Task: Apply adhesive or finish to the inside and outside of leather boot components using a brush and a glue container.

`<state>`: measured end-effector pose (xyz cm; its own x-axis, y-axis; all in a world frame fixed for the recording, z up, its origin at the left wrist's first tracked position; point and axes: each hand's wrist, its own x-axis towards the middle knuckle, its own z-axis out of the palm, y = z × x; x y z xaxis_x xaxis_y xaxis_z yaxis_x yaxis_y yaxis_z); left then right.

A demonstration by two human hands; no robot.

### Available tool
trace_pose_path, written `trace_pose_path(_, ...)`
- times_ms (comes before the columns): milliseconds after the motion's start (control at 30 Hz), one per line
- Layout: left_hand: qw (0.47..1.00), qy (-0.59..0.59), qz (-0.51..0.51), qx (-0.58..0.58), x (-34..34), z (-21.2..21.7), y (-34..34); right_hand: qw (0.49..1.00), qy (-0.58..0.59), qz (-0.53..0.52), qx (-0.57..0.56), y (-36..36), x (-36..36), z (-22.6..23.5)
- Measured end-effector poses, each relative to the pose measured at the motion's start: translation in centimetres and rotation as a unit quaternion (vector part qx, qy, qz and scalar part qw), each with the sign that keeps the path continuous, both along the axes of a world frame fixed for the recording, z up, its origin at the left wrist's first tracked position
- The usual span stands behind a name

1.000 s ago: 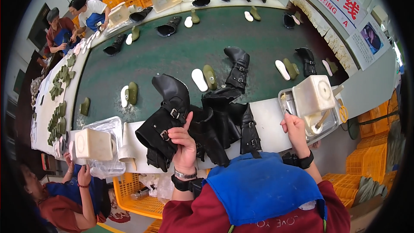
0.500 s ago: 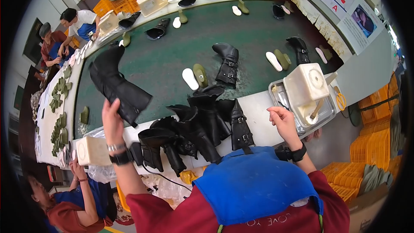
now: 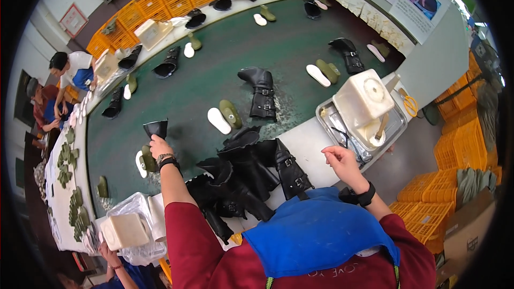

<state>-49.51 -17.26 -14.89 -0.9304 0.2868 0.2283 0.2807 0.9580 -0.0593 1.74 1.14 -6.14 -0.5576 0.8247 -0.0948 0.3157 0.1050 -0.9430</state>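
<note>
Black boot [image 3: 156, 128] gripped by left hand [image 3: 158, 146] over green belt [image 3: 214, 69] edge; right hand [image 3: 338, 159] loosely curled, empty.

Black boots standing singly on the green belt: two, one upright boot [image 3: 261, 92] at 12 o'clock, one far boot [image 3: 348, 53] at 1 o'clock. White insoles near centre: two [image 3: 218, 120] [image 3: 318, 75]. White block containers: two [image 3: 363, 98] [image 3: 124, 231]. Piled boots [image 3: 251, 174]: number unclear.
</note>
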Motion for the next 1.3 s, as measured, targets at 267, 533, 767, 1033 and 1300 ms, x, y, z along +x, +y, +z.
trace_pose_path(267, 0.894, -0.404, -0.142, -0.136, -2.1, 0.7, 1.1, 0.973, -0.095, 0.177, 0.110, 0.4, -2.5, -0.6)
trace_pose_path(533, 0.931, -0.158, -0.299, 0.139, 5.5, 14.0, 0.5, 0.895, -0.238, 0.272, 0.263, -1.3, -7.3, -5.3)
trace_pose_path(767, 0.848, -0.069, -0.485, 0.204, 22.8, 16.7, 2.9, 0.965, -0.177, 0.187, -0.056, 0.7, -9.1, -7.7)
trace_pose_path(1033, 0.845, -0.125, -0.470, 0.223, 22.9, 12.8, 3.3, 0.985, 0.058, 0.037, -0.159, 3.3, -5.1, -5.3)
trace_pose_path(1300, 0.695, -0.288, -0.426, 0.503, 31.0, 16.4, 5.4, 0.947, 0.180, 0.105, -0.243, 0.5, -2.9, 5.7)
